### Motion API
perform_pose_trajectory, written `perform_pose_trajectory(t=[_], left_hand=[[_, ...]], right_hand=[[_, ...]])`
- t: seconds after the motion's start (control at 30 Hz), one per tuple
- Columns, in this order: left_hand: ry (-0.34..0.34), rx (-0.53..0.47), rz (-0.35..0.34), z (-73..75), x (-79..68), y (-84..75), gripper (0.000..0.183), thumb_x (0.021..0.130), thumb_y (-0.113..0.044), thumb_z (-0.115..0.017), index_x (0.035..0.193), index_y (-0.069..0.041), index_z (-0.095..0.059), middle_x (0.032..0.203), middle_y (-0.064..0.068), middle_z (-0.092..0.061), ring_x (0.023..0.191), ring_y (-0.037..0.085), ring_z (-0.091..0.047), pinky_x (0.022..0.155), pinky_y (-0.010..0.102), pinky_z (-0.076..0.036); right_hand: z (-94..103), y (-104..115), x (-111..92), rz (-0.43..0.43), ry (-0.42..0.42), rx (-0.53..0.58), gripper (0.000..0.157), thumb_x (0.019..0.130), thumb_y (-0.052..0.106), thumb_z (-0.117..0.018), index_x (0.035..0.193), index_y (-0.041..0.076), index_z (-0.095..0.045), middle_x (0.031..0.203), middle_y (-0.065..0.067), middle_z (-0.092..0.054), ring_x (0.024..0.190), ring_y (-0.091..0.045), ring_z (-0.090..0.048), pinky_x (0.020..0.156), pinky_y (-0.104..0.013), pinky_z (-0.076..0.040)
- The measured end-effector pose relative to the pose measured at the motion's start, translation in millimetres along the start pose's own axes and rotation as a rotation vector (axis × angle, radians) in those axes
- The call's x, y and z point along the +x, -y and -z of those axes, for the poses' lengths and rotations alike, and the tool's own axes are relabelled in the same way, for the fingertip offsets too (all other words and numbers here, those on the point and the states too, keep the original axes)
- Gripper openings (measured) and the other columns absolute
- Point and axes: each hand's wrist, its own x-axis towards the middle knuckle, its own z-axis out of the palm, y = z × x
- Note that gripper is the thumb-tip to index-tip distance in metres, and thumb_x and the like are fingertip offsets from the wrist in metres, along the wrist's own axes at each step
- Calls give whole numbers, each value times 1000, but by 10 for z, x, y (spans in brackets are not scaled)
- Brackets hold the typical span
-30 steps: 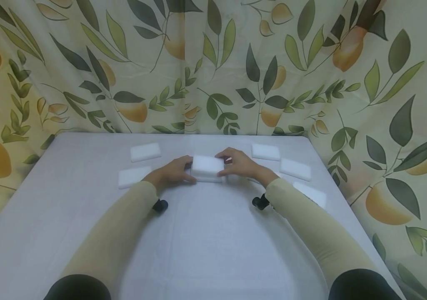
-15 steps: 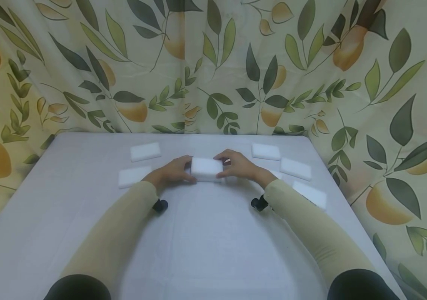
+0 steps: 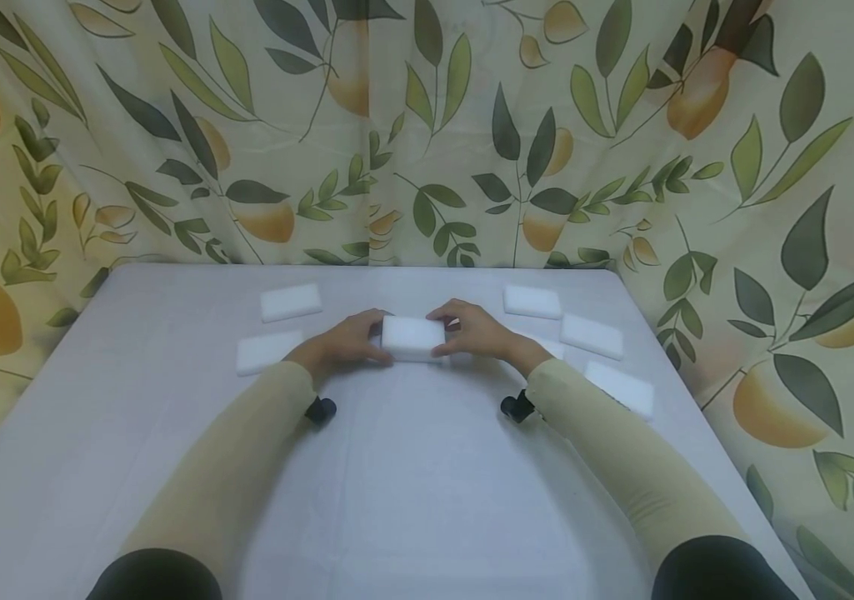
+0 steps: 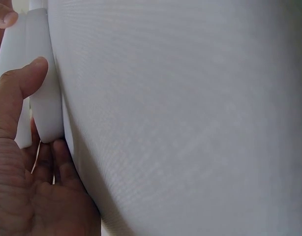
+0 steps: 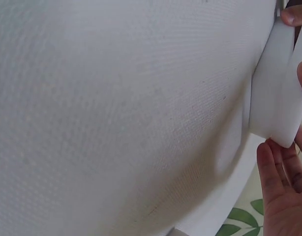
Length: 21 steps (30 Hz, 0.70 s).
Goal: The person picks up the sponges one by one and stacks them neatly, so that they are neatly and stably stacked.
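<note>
Two white sponge blocks lie stacked at the middle of the far half of the table, the upper sponge (image 3: 413,337) covering most of the lower sponge (image 4: 45,108). My left hand (image 3: 347,339) holds the stack's left end, with its thumb on the near side of the lower sponge and its fingers at the end and behind. At the right end my right hand (image 3: 481,332) holds the upper sponge (image 5: 288,115), thumb in front and fingers round the far corner. The lower sponge sits close over the tablecloth in both wrist views.
On the left lie two more white sponges, a back one (image 3: 291,302) and a nearer one (image 3: 267,353) partly behind my left wrist. Several others lie on the right, including a back sponge (image 3: 531,302) and a near sponge (image 3: 621,389). A patterned curtain (image 3: 427,125) hangs behind the white-covered table (image 3: 427,500).
The upper sponge has come down and lined up over the lower one, whose front edge showed more before. My right hand has shifted slightly left; my left hand has barely moved.
</note>
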Motion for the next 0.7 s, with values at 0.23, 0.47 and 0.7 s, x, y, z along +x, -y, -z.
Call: perform_pose_trajectory(t=[0.23, 0.47, 0.7], left_hand=[[1, 14, 4, 2, 15, 13, 81, 78, -32, -82, 146, -11, -42, 150, 8, -43, 143, 27, -33, 120, 44, -21], [2, 11, 6, 1, 14, 24, 82, 79, -32, -81, 146, -11, -41, 151, 8, -42, 143, 26, -33, 120, 44, -21], [11, 6, 16, -4, 6, -3, 82, 79, -33, -81, 147, -12, -40, 152, 8, -40, 144, 27, -31, 120, 45, -21]], right_hand=[[-6, -6, 16, -7, 9, -7, 63, 74, 16, -86, 129, 0, -60, 123, -12, -56, 120, -27, -55, 102, -35, -49], [-22, 4, 29, -27, 11, -19, 64, 74, 16, -86, 129, 1, -60, 122, -12, -57, 120, -27, -55, 102, -35, -49], [-32, 1, 25, -40, 15, -18, 64, 74, 16, -86, 130, 1, -59, 123, -12, -56, 121, -28, -55, 102, -35, -49]])
